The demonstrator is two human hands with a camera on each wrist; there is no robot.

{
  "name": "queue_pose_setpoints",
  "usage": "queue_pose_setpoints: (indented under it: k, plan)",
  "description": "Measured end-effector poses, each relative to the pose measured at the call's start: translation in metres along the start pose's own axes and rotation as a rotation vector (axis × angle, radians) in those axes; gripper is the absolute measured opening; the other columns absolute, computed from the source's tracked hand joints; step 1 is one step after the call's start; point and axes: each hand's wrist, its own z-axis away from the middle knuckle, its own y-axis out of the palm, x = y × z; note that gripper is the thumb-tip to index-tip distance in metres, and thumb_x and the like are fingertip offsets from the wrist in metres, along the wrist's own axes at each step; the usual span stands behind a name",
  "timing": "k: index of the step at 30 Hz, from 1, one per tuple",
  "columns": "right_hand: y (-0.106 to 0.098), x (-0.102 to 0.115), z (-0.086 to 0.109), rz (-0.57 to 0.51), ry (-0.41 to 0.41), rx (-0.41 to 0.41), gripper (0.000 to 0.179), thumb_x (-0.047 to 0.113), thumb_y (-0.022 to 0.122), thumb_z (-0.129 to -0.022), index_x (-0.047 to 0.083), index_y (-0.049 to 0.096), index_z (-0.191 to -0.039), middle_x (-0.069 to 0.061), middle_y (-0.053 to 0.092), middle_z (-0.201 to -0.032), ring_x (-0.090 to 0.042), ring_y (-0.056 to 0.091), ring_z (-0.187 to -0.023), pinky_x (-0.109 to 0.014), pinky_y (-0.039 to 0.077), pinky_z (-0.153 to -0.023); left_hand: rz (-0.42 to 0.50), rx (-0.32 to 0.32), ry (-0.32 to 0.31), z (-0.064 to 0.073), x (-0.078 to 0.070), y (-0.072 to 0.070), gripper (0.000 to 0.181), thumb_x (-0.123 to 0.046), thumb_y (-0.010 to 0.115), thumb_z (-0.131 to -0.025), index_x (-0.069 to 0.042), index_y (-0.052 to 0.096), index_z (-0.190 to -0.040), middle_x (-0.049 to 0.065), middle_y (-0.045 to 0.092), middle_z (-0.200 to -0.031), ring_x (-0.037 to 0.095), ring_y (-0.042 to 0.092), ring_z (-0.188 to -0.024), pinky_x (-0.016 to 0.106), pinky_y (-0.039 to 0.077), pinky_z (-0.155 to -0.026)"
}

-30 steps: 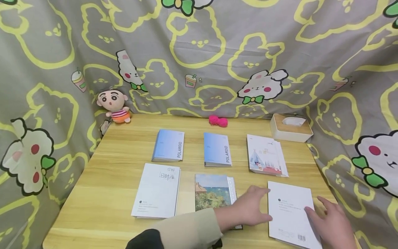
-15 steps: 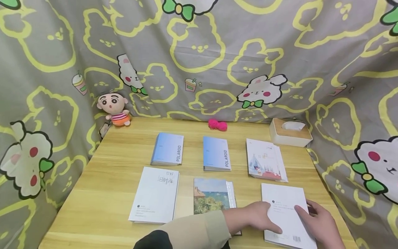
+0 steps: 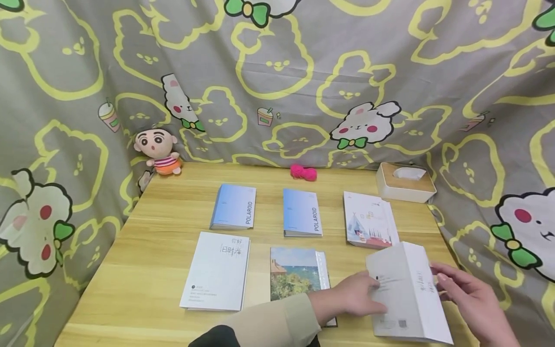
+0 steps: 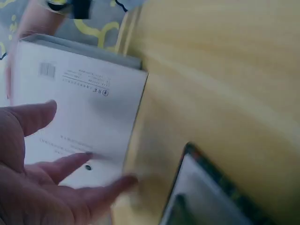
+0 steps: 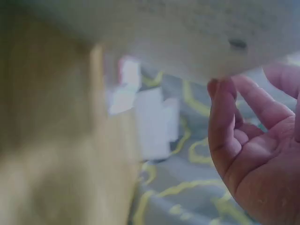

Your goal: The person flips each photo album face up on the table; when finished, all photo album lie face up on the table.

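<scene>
A thick white photo album point(image 3: 396, 294) at the table's front right is tilted up on its left side. Its spine point(image 3: 427, 289), with dark lettering, faces up and right. My right hand point(image 3: 468, 294) holds the raised edge by the fingertips; in the right wrist view, curled fingers point(image 5: 222, 117) meet the album's underside edge. On the other side my left hand point(image 3: 353, 294) reaches over the album's left edge, thumb and fingers spread. The left wrist view shows those fingers point(image 4: 65, 166) extended across the back cover point(image 4: 89, 112), which carries a barcode and small print.
A painted-cover album point(image 3: 295, 272) lies partly under my left sleeve. Another white album point(image 3: 214, 274), two blue POLAROID albums point(image 3: 234, 205) and a tent-picture album point(image 3: 368, 221) lie around. Behind are a plush doll point(image 3: 158, 149), pink yarn point(image 3: 303, 172) and a tissue box point(image 3: 405, 180) by the curtain point(image 3: 208, 140).
The white album, lying flat before, slid slightly left and then its right side rose, bringing the spine into view. My left hand moved in over its edge; my right fingers shifted to the raised edge.
</scene>
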Motion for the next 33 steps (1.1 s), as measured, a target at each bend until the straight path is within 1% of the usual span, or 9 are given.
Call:
queue_pose_setpoints:
  k: [3,6,9,11,14,18,22,26,33]
  plan:
    - [0.004,0.009,0.003,-0.014,-0.052,0.017,0.039,0.015,0.066,-0.106,-0.006,0.063,-0.139,0.029,0.068,-0.110,-0.006,0.073,-0.087,-0.031,0.063,-0.069,0.078,-0.037,-0.007,0.001,-0.001,-0.001,0.058,-0.041,0.076,-0.096,-0.014,0.061,-0.146,0.000,0.063,-0.142,0.007,0.059,-0.123,0.021,0.048,-0.101]
    - [0.010,0.013,0.004,-0.003,-0.014,0.023,0.049,0.017,0.071,-0.104,-0.012,0.058,-0.141,0.033,0.065,-0.108,-0.007,0.074,-0.087,-0.032,0.064,-0.068,0.243,-0.056,0.002,0.003,-0.003,0.000,0.061,-0.038,0.075,-0.097,-0.015,0.053,-0.150,0.000,0.062,-0.142,0.007,0.059,-0.123,0.025,0.050,-0.101]
    - [0.014,0.014,0.006,0.019,0.010,0.015,0.053,0.018,0.072,-0.103,-0.014,0.056,-0.141,0.033,0.064,-0.104,-0.008,0.074,-0.085,-0.032,0.064,-0.068,0.325,-0.094,0.049,0.006,-0.006,0.002,0.070,-0.040,0.076,-0.097,-0.017,0.047,-0.156,-0.001,0.056,-0.148,0.007,0.055,-0.127,0.027,0.049,-0.102]
    - [0.015,0.015,0.006,0.020,-0.004,0.010,0.050,0.016,0.073,-0.103,-0.014,0.058,-0.140,0.030,0.067,-0.104,-0.009,0.074,-0.084,-0.031,0.064,-0.068,0.345,-0.131,0.098,0.008,-0.009,0.003,0.079,-0.042,0.078,-0.095,-0.019,0.041,-0.160,-0.002,0.051,-0.152,0.007,0.052,-0.130,0.028,0.048,-0.102]
    - [0.019,0.016,0.005,-0.010,-0.027,0.009,0.045,0.011,0.073,-0.102,-0.012,0.061,-0.138,0.023,0.072,-0.103,-0.010,0.075,-0.084,-0.031,0.064,-0.068,0.326,-0.195,0.157,0.010,-0.012,0.004,0.094,-0.045,0.083,-0.090,-0.027,0.031,-0.166,-0.004,0.045,-0.159,0.009,0.048,-0.136,0.031,0.048,-0.103]
    - [0.022,0.012,0.005,-0.082,-0.059,0.035,0.039,0.004,0.071,-0.101,-0.009,0.064,-0.138,0.022,0.073,-0.108,-0.009,0.075,-0.086,-0.031,0.064,-0.068,0.251,-0.219,0.195,0.012,-0.014,0.002,0.104,-0.046,0.087,-0.085,-0.038,0.025,-0.168,-0.008,0.042,-0.163,0.009,0.045,-0.142,0.031,0.047,-0.106]
    - [0.023,0.005,0.003,-0.175,-0.113,0.101,0.037,0.000,0.064,-0.104,-0.001,0.065,-0.141,0.024,0.070,-0.120,-0.006,0.073,-0.095,-0.030,0.064,-0.070,0.207,-0.196,0.181,0.014,-0.017,-0.003,0.100,-0.044,0.087,-0.085,-0.043,0.029,-0.166,-0.010,0.046,-0.158,0.009,0.048,-0.138,0.028,0.049,-0.102]
    - [0.024,-0.005,0.000,-0.329,-0.171,0.198,0.042,-0.005,0.055,-0.107,0.003,0.061,-0.147,0.019,0.070,-0.128,-0.006,0.071,-0.104,-0.029,0.063,-0.076,0.211,-0.174,0.168,0.016,-0.019,-0.006,0.097,-0.042,0.085,-0.086,-0.043,0.029,-0.166,-0.011,0.044,-0.158,0.008,0.050,-0.135,0.028,0.050,-0.100]
    - [0.025,-0.029,-0.007,-0.686,-0.225,0.492,0.055,-0.012,0.034,-0.110,0.013,0.058,-0.153,0.007,0.066,-0.144,-0.010,0.066,-0.124,-0.031,0.061,-0.089,0.272,-0.142,0.197,0.017,-0.015,-0.007,0.097,-0.037,0.084,-0.088,-0.037,0.027,-0.167,-0.006,0.040,-0.161,0.007,0.049,-0.134,0.027,0.048,-0.101]
